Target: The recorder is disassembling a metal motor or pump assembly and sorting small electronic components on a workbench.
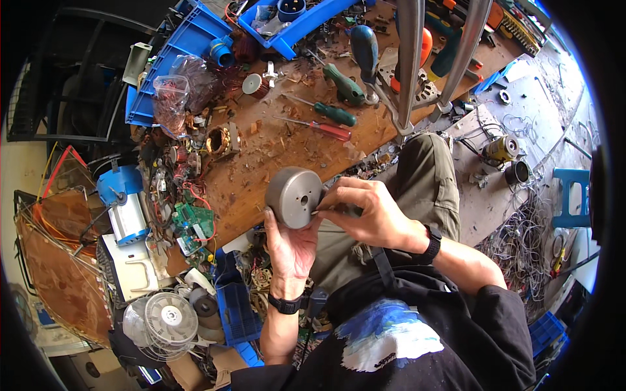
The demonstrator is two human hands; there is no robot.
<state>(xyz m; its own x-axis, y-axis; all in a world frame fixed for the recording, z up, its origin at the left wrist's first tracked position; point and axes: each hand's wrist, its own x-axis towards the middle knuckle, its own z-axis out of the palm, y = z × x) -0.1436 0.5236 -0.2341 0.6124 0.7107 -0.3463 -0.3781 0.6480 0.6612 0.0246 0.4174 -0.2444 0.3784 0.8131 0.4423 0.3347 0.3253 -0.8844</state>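
My left hand cups a grey round metal motor housing from below, its flat face with small holes turned toward me. My right hand grips a thin tool with a dark green handle, its tip touching the housing's right edge. Both hands are over my lap, at the near edge of a wooden workbench. Black watches sit on both wrists.
Screwdrivers with red and green handles lie on the bench. Blue plastic bins stand at the back left, a green circuit board and a small white fan at the left. Loose wires cover the floor at the right.
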